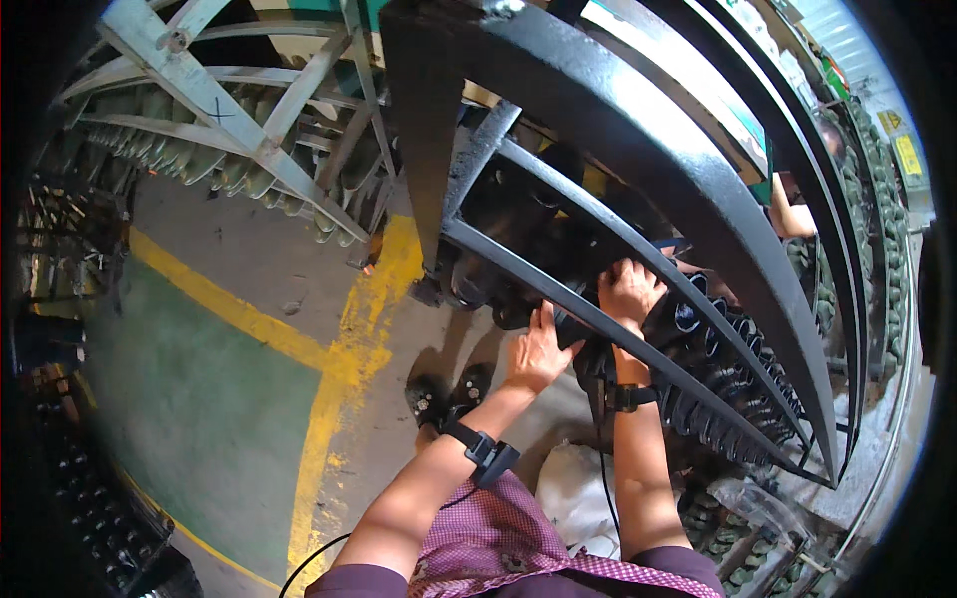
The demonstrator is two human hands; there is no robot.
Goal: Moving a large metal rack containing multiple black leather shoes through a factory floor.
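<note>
A black metal rack with curved bars stands in front of me, holding rows of dark shoe-like pieces. My left hand lies at the rack's near lower bar, its fingers stretched out and the thumb apart, close to the black pieces. Between the bars reaches my right hand, its fingers curled down among the dark pieces. Whatever those fingers grip is hidden in the shadow. Dark straps with small devices sit on both wrists.
At the upper left stands a grey metal rack with rows of greenish shoe-like pieces. Another person's arm shows beyond the black rack. A white sack lies by my legs. Yellow lines mark the floor. More dark pieces line the lower left.
</note>
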